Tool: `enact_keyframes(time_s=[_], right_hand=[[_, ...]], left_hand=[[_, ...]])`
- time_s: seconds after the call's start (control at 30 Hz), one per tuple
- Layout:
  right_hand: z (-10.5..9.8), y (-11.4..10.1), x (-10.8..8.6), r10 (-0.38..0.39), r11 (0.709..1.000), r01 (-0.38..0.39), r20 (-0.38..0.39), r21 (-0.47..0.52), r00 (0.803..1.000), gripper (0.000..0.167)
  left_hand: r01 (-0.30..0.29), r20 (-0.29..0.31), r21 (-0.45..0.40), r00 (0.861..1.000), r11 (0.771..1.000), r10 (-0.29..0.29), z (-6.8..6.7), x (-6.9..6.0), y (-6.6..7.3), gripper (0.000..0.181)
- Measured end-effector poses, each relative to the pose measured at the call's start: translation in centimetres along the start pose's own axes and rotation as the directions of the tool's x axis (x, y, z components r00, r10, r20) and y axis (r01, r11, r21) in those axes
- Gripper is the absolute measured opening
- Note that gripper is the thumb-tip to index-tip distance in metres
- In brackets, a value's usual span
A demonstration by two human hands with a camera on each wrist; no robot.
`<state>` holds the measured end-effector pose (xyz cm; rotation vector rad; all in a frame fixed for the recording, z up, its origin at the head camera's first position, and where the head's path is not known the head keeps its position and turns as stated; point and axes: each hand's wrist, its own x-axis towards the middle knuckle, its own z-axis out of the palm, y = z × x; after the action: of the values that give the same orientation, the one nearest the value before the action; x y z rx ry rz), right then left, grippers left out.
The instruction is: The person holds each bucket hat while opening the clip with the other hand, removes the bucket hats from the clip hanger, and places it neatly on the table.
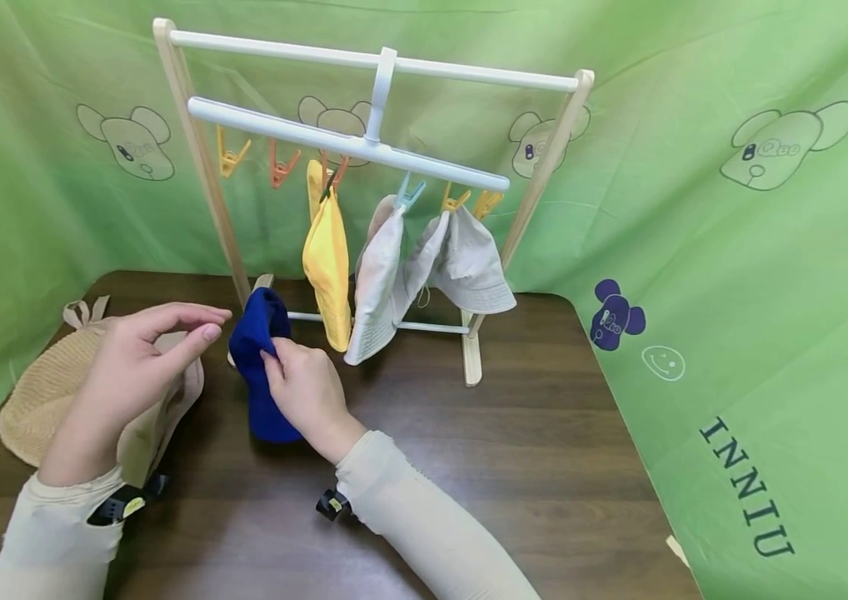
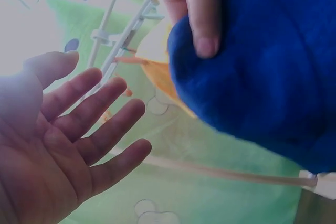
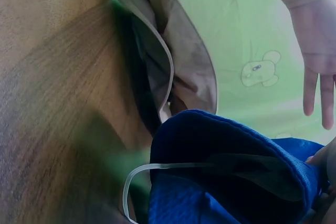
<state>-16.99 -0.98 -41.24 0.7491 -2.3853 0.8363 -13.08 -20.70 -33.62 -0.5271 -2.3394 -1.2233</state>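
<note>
A: Nearest first: what are we holding?

B: Our right hand [image 1: 309, 385] pinches the edge of the blue hat [image 1: 268, 408]. Our left hand [image 1: 132, 358] has its fingers extended just to the left, holding nothing.

A: Where exactly is that hat?

B: Over the bench [image 1: 544, 467], near the left end of the rack [image 1: 484, 73], not clipped. Whether its lower edge touches down, we cannot tell.

A: Anything else unhung?

B: We log a straw-coloured hat [image 1: 30, 408] on the bench, partly behind the left hand. A tan brim [image 1: 190, 382] shows next to it; one hat or two, unclear.

A: Farther back?

B: We see a yellow hat [image 1: 329, 267] clipped up, then pale hats [image 1: 472, 262] crowded to its right, number uncertain. At the left of the white hanger [image 1: 274, 123], a yellow clip [image 1: 229, 160] and a red clip [image 1: 281, 169] carry nothing.

A: Our estimate?

B: Partly done, we judge: blue and straw-coloured not yet up.
</note>
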Motion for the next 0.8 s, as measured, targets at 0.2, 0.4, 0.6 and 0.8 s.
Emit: enact_keyframes(time_s=[0.2,0.4,0.6,0.8], right_hand=[[0.5,-0.1,-0.2,-0.009,1.000,0.009,0.026,0.021,1.000,0.017],[0.8,-0.5,-0.2,0.005,1.000,-0.006,0.044,0.024,0.999,0.013],[1.2,-1.4,-0.3,-0.006,1.000,0.005,0.100,0.006,0.995,0.011],[1.7,-2.0,-0.5,-0.016,1.000,0.020,0.159,-0.019,0.987,0.012]], left_hand=[[-0.080,0.009,-0.001,0.997,0.997,0.080,0.8,-0.5,-0.2,0.019],[-0.108,0.000,0.007,0.994,0.994,0.108,0.6,-0.6,0.2,0.023],[-0.126,0.008,0.034,0.992,0.991,0.126,0.4,-0.6,0.3,0.026],[-0.135,0.024,0.042,0.991,0.990,0.134,0.2,-0.5,0.0,0.025]])
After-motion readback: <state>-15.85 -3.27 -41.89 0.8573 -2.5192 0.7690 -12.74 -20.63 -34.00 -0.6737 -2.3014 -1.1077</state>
